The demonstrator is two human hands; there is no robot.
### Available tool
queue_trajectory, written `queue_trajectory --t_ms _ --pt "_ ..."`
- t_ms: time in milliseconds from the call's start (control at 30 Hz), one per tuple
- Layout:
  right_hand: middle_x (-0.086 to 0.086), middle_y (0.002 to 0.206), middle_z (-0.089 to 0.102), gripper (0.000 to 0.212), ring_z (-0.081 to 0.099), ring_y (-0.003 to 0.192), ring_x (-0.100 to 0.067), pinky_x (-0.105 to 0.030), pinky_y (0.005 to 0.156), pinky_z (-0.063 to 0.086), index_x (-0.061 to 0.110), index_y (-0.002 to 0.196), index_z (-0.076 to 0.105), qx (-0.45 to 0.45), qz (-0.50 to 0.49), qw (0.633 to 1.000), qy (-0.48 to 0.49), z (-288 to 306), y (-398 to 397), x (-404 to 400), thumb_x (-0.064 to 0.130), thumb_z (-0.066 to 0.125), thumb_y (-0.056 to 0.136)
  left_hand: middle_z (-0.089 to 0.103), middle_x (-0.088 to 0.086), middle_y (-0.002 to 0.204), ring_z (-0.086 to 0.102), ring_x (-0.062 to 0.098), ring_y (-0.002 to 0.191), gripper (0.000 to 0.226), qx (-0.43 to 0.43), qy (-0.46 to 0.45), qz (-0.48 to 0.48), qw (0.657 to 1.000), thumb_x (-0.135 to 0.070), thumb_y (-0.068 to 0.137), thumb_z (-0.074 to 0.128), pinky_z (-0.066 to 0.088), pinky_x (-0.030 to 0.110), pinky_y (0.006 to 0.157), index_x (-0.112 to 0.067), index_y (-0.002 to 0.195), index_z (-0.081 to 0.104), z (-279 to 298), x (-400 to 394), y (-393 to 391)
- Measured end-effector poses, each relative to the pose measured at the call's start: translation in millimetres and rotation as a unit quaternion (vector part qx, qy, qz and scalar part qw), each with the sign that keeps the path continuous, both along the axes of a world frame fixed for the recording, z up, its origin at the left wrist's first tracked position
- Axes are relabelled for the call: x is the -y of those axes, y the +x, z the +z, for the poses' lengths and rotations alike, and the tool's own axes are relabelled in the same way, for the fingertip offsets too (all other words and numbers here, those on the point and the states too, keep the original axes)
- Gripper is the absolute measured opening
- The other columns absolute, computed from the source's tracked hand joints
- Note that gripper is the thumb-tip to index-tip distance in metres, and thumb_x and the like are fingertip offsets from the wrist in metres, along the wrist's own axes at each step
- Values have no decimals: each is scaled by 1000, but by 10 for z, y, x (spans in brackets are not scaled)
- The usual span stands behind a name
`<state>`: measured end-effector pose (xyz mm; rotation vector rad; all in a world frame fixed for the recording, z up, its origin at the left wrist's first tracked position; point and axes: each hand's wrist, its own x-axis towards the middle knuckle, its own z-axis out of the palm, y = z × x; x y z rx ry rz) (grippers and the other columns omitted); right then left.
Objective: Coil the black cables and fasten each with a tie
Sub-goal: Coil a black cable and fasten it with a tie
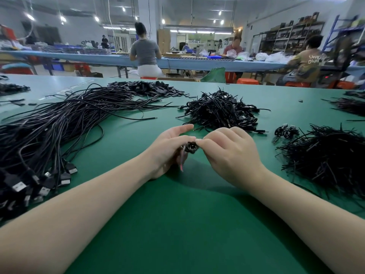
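Over the middle of the green table (177, 224), both hands meet on a small coiled black cable (191, 147). My left hand (169, 149) holds the coil between thumb and fingers, its index finger stretched out above. My right hand (231, 153) pinches the coil's right side with thumb and fingertip; whether a tie is between them I cannot tell. A loose wire end (181, 165) hangs below the coil. A big bundle of uncoiled black USB cables (55, 131) lies at the left. Coiled cables (221, 113) are heaped behind the hands. Black ties (327, 157) are piled at the right.
Two small coils (286, 132) lie between the heap and the tie pile. Flat black pieces (146, 88) are stacked at the back. More cable piles (351, 104) sit at the far right edge. Seated people work at a long blue bench (177, 63) beyond the table.
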<state>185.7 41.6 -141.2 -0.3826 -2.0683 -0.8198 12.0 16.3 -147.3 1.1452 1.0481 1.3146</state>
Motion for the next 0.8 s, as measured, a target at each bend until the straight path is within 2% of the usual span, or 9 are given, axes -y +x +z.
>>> queue_trajectory --t_ms 167,300,367,433,500,600,667,733,800 --pt "-3 80 65 4 60 65 -28 -38 53 49 13 86 67 -88 -28 949 -300 107 -15 7 16 64 88 50 -4 48 39 9 39 16 -22 24 101 994 -22 99 50 30 18 38 -24 114 55 -52 -24 46" --pt "-7 98 69 17 58 79 -27 -33 65 47 16 106 67 -190 -168 902 -349 584 65 -555 21 56 94 51 -9 48 39 6 42 18 -111 62 150 981 -14 97 45 32 18 42 -24 108 56 -84 -21 27" --pt "-14 124 60 39 55 94 -27 -33 75 46 11 134 50 -146 -236 838 -470 785 81 -846 14 53 95 55 -9 53 41 7 45 20 -201 112 178 957 -15 96 45 36 19 46 -29 100 58 -116 32 56" --pt "-22 148 33 67 41 125 -35 -40 98 41 9 150 19 -104 -306 773 -546 714 16 -892 8 52 92 59 -9 68 44 6 51 17 -268 158 225 923 -18 96 47 40 23 52 -32 97 57 -100 83 81" --pt "-20 157 13 77 15 143 -36 -44 115 23 13 152 9 -142 -325 806 -474 446 -81 -707 7 52 89 57 -15 90 51 -2 67 15 -322 184 285 884 -21 95 48 44 25 65 -35 101 52 23 74 12" --pt "-17 156 20 66 11 145 -33 -40 117 16 16 151 23 -127 -262 860 -419 -55 -236 -375 18 52 91 52 2 121 55 9 99 29 -381 144 359 840 -15 91 50 45 34 93 -23 119 52 387 -54 -398" --pt "-17 155 23 60 8 146 -34 -38 117 14 16 148 29 -92 -273 838 -464 -252 -245 -340 29 50 94 47 14 130 50 29 113 44 -509 21 366 778 -14 87 50 43 40 97 -17 130 49 620 -102 -780" --pt "-14 152 31 57 10 145 -34 -39 117 16 14 146 35 -93 -268 817 -502 -261 -199 -363 31 51 94 46 17 130 48 35 117 45 -675 -118 351 638 -17 85 54 43 44 95 -14 130 51 735 -17 -1182" --pt "-12 149 36 53 13 145 -33 -40 116 19 14 143 40 -119 -233 814 -518 -234 -179 -384 29 52 93 43 19 137 44 38 124 47 -751 -260 319 517 -20 86 56 42 47 99 -11 132 50 784 135 -1536"
